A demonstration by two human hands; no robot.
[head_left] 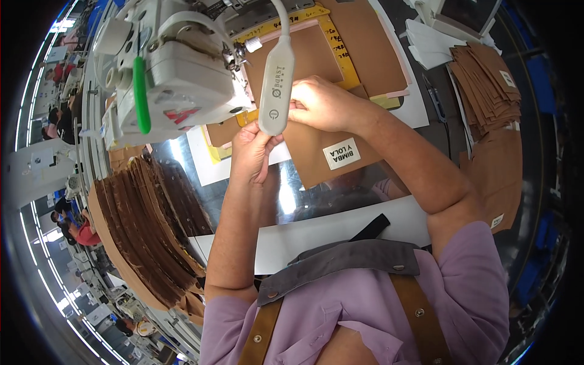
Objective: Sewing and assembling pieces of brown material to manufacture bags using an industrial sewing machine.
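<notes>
Left hand: fingers bunched; can't tell grasp.
Right hand: curled over flat brown white-labelled panel, grip unclear.
Panel care: you should keep it level, unbent.

The view looks steeply down from the wearer's head, facing out past the chest, which fills the lower frame. The left hand and right hand show close up, above centre. A machine looms near, upper left. The wide fisheye reaches a far table at the left edge, bending straight lines toward its dark rim.
</notes>
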